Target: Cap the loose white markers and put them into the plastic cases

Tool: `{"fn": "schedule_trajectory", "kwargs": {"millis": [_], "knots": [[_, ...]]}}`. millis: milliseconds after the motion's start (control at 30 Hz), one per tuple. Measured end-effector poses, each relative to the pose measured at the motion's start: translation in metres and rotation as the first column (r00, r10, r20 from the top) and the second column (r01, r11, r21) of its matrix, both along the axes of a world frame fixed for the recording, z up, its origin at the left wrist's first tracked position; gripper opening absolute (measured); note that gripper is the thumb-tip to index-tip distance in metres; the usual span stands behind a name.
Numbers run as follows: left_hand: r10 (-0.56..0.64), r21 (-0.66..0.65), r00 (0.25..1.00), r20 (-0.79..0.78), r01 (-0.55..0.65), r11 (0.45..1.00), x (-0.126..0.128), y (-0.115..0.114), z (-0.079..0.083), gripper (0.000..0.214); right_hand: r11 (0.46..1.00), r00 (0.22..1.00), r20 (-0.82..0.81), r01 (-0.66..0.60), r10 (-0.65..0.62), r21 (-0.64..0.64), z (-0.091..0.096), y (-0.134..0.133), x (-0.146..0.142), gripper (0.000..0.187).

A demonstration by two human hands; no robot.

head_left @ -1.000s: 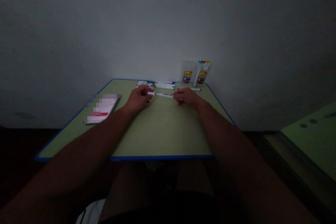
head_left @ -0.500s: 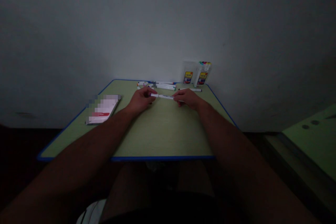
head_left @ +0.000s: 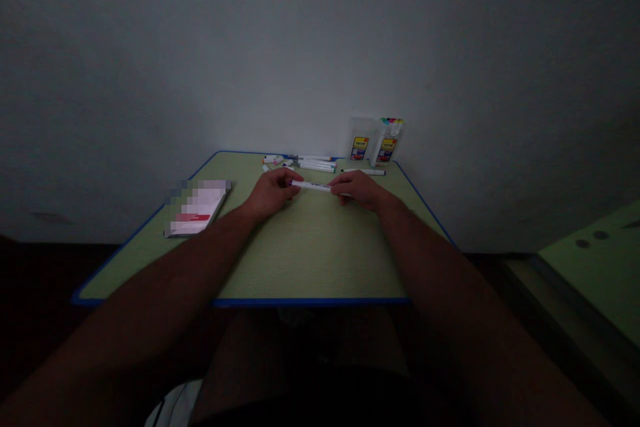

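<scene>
Holding a slim white marker (head_left: 316,187) nearly level, two hands meet over the middle of the far half of the worktop (head_left: 310,247). The left hand (head_left: 271,191) has thumb and fingers pinched narrow around the dark purple end; the right hand (head_left: 357,188) grips the opposite end, its fingers curled and covering that tip. One end in each hand, so the marker looks steady between them, and the middle, with its small dark print, is left bare; too small to read from here. Whether it rests on the surface or hangs just above, one cannot tell.

And look beyond the knuckles! Loose markers (head_left: 317,165) lie side by side near the back edge, probably set there to be within easy reach without crowding the hands. Short white pieces (head_left: 270,159) sit to their left, too small to make out for certain. Behind the right hand, a single dark-ended marker (head_left: 370,172) lies by itself.

At the back right, a clear case (head_left: 359,148) stands near the wall (head_left: 300,47), and just beside it a marker case (head_left: 387,143) holds markers upright, coloured ends up, which would make the colours easy to pick out. Over on the left, a flat slab (head_left: 200,208) with a red band lies beyond the left forearm, apparently placed aside, well apart from the fingers; part of it is blurred.
</scene>
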State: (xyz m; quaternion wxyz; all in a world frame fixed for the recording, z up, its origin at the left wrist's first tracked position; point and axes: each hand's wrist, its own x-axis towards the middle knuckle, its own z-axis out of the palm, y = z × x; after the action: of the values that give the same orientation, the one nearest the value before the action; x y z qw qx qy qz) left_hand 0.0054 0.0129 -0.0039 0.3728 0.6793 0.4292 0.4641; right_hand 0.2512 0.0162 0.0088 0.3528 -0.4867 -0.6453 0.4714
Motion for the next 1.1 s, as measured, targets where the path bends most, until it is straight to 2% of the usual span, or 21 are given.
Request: {"fn": "schedule_trajectory", "kwargs": {"millis": [200,533,900,1100], "knots": [[0.014,0.012,1.0,-0.004,-0.014,1.0,0.0,0.0,0.002,0.022,1.0,1.0,0.013,-0.003,0.002,0.017,0.0,-0.001,0.001,0.012],[-0.037,0.036,0.999,-0.008,0.037,0.999,0.004,-0.01,0.01,0.02,0.999,1.0,0.01,0.025,-0.025,0.031,-0.006,0.003,0.001,0.013],[-0.04,0.029,0.999,-0.003,0.04,0.999,0.006,-0.012,0.011,0.025,1.0,0.999,-0.033,0.009,-0.009,0.008,-0.003,0.0,0.002,0.014],[-0.037,0.046,0.999,-0.008,0.038,0.998,0.007,-0.013,0.011,0.023,0.999,1.0,-0.021,-0.008,0.009,0.037,-0.002,0.0,0.002,0.014]]}}
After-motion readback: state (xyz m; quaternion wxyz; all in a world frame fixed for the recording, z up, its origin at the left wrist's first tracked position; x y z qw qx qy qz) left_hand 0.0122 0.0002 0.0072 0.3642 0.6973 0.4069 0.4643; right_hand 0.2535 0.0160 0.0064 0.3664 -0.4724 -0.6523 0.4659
